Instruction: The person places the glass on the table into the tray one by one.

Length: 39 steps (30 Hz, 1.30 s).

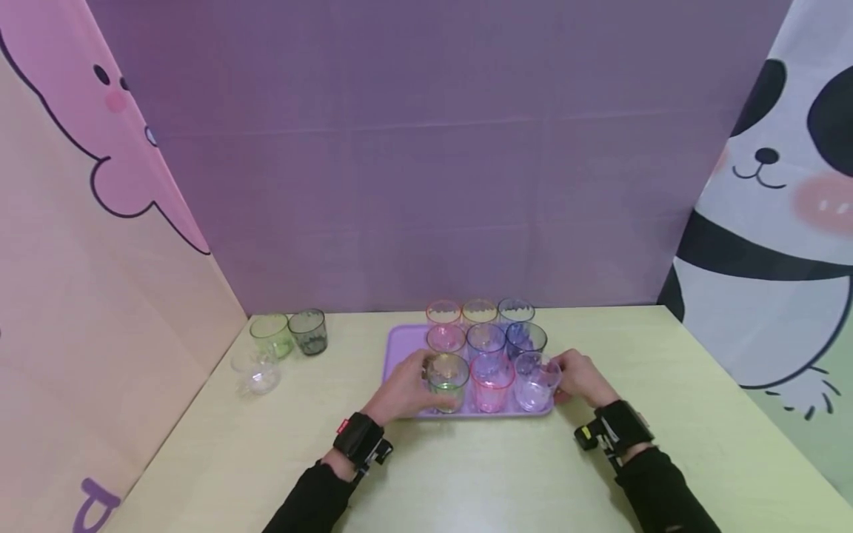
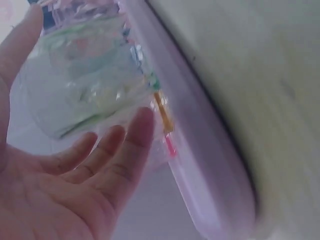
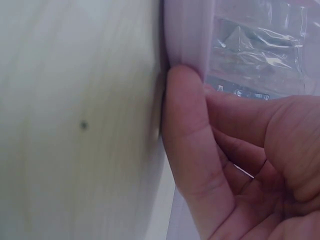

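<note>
A lilac tray [image 1: 404,337] carries rows of tinted drinking glasses. At its front left corner stands a green glass [image 1: 448,379]; my left hand [image 1: 408,386] is spread around it, thumb on one side and fingers on the other. The left wrist view shows these fingers [image 2: 135,145] loosely bent beside the green glass [image 2: 90,75], close to the tray's rim. On the opposite side, my right hand [image 1: 583,377] pinches the tray's right edge [image 3: 187,35], next to a clear glass [image 1: 536,385]. A pink glass [image 1: 492,389] stands between those two front glasses.
At the table's left side stand a light green glass [image 1: 272,337] and a dark grey glass [image 1: 308,333]. A clear glass [image 1: 258,376] is just in front of them. A purple backdrop [image 1: 433,163] rises behind the table [image 1: 466,481], with printed panels at both sides.
</note>
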{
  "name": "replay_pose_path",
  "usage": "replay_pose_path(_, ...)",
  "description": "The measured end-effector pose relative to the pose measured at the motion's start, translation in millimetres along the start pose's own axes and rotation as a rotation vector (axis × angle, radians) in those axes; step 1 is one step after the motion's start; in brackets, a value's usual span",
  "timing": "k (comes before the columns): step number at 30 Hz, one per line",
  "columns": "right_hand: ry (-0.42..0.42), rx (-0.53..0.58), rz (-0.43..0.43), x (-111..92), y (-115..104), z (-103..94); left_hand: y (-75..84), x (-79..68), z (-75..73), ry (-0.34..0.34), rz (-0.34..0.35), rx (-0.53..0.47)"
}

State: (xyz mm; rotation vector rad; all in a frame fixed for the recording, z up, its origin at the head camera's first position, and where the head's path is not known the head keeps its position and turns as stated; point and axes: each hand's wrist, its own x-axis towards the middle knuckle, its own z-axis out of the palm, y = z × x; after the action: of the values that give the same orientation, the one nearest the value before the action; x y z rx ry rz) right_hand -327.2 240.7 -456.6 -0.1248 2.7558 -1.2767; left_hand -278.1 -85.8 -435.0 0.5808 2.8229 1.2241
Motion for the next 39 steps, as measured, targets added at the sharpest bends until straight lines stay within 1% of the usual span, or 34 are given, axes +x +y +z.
replay_pose_path(4,-0.005,-0.006,0.009,-0.7,0.2,0.6,-3.1,-0.8,-8.3,-0.027,-0.021,-0.042)
replay_pose_path(8,-0.007,-0.013,0.011,-0.9,0.7,1.2,-5.7,-0.3,-21.8,-0.036,-0.050,-0.064)
replay_pose_path(10,-0.005,-0.010,0.010,-1.0,0.7,1.1,-7.2,0.0,-29.7,-0.026,-0.063,-0.074)
replay_pose_path(12,-0.004,-0.008,0.006,-1.2,0.6,0.7,-9.6,0.7,-37.7,0.002,-0.074,-0.076)
replay_pose_path(17,-0.005,-0.001,0.002,-1.5,-0.2,-1.5,-15.6,1.5,-58.2,0.110,-0.120,-0.061)
replay_pose_path(19,-0.007,0.002,0.005,-1.7,-0.6,-2.2,-19.7,1.2,-66.0,0.140,-0.137,-0.060)
replay_pose_path(26,-0.018,0.017,0.008,-1.8,-1.8,-2.9,-38.6,-4.7,-93.5,0.180,-0.148,-0.096)
replay_pose_path(28,-0.020,0.019,0.007,-1.7,-2.3,-2.8,-43.3,-7.5,-101.2,0.206,-0.155,-0.097)
replay_pose_path(31,-0.021,0.019,-0.002,-1.3,-2.5,-2.7,-51.7,-11.4,-112.6,0.262,-0.157,-0.029)
replay_pose_path(35,-0.018,0.012,-0.011,-0.6,-2.8,-2.4,-63.4,-19.0,-127.4,0.361,-0.146,0.063)
replay_pose_path(39,-0.020,0.006,-0.007,0.0,-2.1,-1.6,-72.0,-29.2,-141.5,0.458,-0.156,0.110)
